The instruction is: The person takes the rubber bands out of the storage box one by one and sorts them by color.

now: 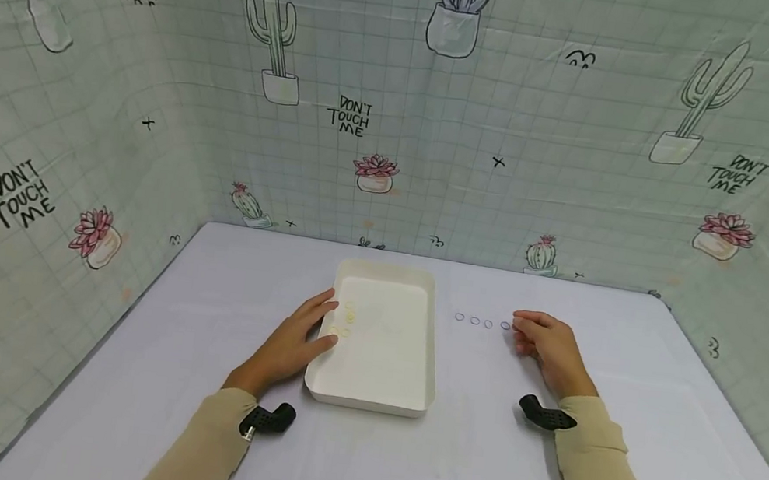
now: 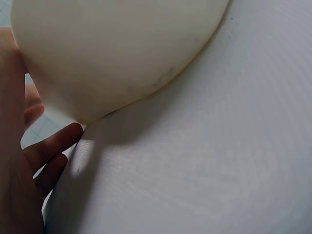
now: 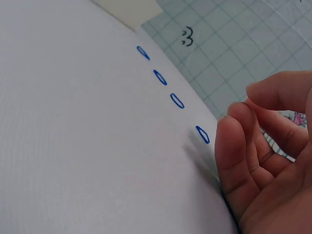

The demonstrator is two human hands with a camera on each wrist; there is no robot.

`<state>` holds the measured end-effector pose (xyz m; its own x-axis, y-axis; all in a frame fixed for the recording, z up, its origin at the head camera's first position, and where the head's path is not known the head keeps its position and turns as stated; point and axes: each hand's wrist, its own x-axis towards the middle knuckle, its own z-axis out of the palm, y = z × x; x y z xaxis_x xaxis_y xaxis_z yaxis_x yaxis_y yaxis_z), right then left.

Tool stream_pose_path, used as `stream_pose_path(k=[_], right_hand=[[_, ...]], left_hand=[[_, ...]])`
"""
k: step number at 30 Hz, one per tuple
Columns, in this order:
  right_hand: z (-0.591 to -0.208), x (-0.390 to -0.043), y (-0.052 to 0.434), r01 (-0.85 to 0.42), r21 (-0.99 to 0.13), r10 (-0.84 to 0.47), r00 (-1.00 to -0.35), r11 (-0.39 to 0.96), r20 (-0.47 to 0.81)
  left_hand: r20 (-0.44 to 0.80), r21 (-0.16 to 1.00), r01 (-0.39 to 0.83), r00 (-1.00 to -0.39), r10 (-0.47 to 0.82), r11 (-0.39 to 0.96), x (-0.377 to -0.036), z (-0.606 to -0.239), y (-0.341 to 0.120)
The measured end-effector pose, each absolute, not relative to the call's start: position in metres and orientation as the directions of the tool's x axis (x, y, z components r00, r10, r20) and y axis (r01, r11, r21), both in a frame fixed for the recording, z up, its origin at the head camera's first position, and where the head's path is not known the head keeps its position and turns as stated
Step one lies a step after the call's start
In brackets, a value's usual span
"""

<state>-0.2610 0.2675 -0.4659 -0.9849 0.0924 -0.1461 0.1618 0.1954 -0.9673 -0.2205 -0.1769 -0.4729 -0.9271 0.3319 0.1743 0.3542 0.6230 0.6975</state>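
Cactus-print sheeting walls a white table (image 1: 128, 401). At its middle sits a white tray (image 1: 403, 398) holding pale yellow rings (image 1: 349, 313). Flat and relaxed, the left hand (image 1: 293, 340) rests against its left rim. With loosely curled fingers gripping nothing, the right hand (image 1: 545, 344) lies just beside four blue rings (image 1: 481, 322).

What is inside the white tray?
Inside the white tray lie a few pale yellow rings near its left wall. The left hand rests on that rim and may cover more. The blue rings lie outside on the table.
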Motion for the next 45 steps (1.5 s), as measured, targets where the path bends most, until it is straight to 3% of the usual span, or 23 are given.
stream_pose_path(k=[3, 9, 32, 45], right_hand=[[-0.460, -0.257, 0.269, 0.183, -0.979, 0.065, -0.982, 0.085, -0.178], [-0.455, -0.258, 0.259, 0.186, -0.981, 0.045, -0.982, 0.053, -0.183], [-0.435, -0.260, 0.218, 0.087, -0.982, -0.049, -0.994, 0.165, -0.096], [-0.438, -0.265, 0.169, 0.100, -0.989, -0.110, -0.988, 0.112, -0.113]], left_hand=[[0.180, 0.702, 0.361, -0.924, 0.338, 0.614, -0.221, -0.472, -0.174], [0.185, 0.696, 0.353, -0.930, 0.319, 0.626, -0.222, -0.469, -0.173], [0.167, 0.709, 0.358, -0.922, 0.348, 0.607, -0.226, -0.470, -0.170], [0.116, 0.730, 0.318, -0.930, 0.349, 0.606, -0.219, -0.471, -0.175]])
